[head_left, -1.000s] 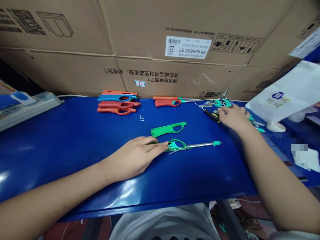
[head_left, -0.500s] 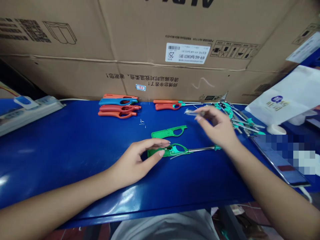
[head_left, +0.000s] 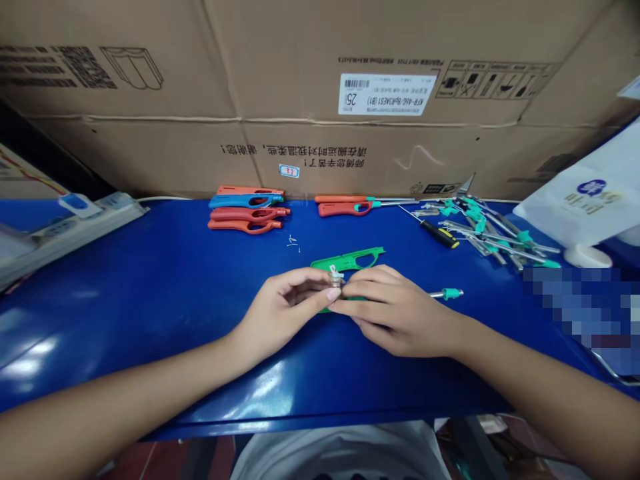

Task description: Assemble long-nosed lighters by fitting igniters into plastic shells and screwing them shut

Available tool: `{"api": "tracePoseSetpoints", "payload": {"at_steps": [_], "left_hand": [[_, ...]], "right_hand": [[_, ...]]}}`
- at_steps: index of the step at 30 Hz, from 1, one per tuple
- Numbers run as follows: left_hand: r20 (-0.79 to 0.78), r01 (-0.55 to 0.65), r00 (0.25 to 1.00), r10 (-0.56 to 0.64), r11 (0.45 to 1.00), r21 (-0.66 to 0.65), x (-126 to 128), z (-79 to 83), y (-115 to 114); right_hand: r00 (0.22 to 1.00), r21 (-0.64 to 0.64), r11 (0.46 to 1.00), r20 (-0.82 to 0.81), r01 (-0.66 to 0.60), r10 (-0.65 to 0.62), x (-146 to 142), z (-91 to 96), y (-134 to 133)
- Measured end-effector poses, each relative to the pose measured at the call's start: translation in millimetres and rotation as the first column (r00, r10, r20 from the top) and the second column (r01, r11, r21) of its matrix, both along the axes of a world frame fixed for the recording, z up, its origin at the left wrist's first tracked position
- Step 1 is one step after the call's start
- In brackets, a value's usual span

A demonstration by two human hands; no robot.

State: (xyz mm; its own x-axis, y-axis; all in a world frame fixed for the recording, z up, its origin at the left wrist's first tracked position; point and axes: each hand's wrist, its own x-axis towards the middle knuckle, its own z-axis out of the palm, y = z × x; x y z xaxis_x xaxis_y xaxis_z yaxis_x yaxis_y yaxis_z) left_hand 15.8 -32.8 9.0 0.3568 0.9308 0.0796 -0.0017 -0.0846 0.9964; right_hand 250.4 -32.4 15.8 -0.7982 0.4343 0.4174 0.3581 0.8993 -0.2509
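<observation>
Tank (head_left: 335,283), small and clear, is pinched in the grip of my left hand (head_left: 280,310); right hand (head_left: 400,312) meets it near four o'clock, whether holding I cannot tell. Green shell (head_left: 350,259) lies beyond, at one o'clock. I judge the tank light, stiff, slippery, its white top (head_left: 335,270) fragile: better hold around the body.

the casing half (head_left: 345,259) is green, table (head_left: 150,300) blue, screwdriver handle (head_left: 440,236) black and yellow.
</observation>
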Motion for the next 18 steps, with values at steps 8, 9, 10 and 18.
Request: {"api": "tracePoseSetpoints", "payload": {"at_steps": [8,9,10,18], "left_hand": [[-0.158,0.022,0.987,0.014,0.974,0.224,-8.2,-0.3,9.0],[-0.210,0.057,0.978,0.001,0.961,0.270,-9.1,-0.9,9.5],[-0.264,0.095,0.964,-0.010,0.945,0.312,-10.0,-1.6,9.7],[-0.519,0.342,0.854,-0.027,0.782,0.522,-16.2,-4.2,9.8]], "right_hand": [[0.981,-0.195,0.976,0.181,0.098,-0.062,13.7,9.2,2.6],[0.975,-0.202,0.974,0.213,0.102,-0.058,14.4,8.7,3.1],[0.971,-0.207,0.972,0.234,0.107,-0.057,14.7,7.9,3.3],[0.966,-0.461,0.852,0.052,0.247,-0.252,10.6,10.1,-0.1]]}}
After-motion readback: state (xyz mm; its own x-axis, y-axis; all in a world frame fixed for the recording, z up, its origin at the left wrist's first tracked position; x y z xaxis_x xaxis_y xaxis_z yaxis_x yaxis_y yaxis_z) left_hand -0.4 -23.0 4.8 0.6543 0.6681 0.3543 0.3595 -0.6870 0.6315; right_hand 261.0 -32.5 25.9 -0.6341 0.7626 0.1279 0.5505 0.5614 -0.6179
